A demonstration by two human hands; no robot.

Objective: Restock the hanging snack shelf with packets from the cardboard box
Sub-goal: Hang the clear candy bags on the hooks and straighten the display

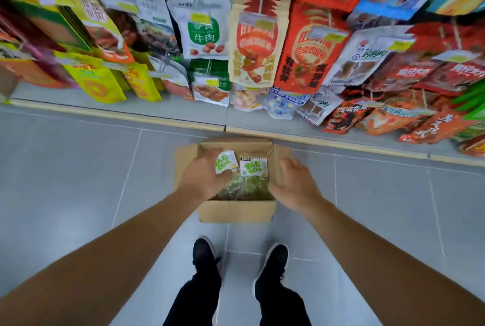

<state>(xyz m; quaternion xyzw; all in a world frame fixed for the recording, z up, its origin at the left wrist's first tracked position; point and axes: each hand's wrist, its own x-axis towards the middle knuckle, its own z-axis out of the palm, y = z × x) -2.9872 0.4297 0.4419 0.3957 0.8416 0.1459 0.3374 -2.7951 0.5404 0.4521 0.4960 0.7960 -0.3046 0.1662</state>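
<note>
Gripping white-green packet [225, 165] with left hand [203, 177], fingers curled round it, inside cardboard box [237, 211]; right hand [295, 185] hovering, fingers spread apart. Reading 牛肉 on hanging green-label pouch [203, 36].

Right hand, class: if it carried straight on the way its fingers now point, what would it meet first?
The right hand is open, fingers pointing down and inward into the box. Going on, it would probably first meet the green packets lying inside, though depth is hard to judge from above.

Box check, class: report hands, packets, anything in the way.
Left hand grips a packet in the box. Right hand open at box's right edge. Second packet beside. Nothing in the way.
</note>
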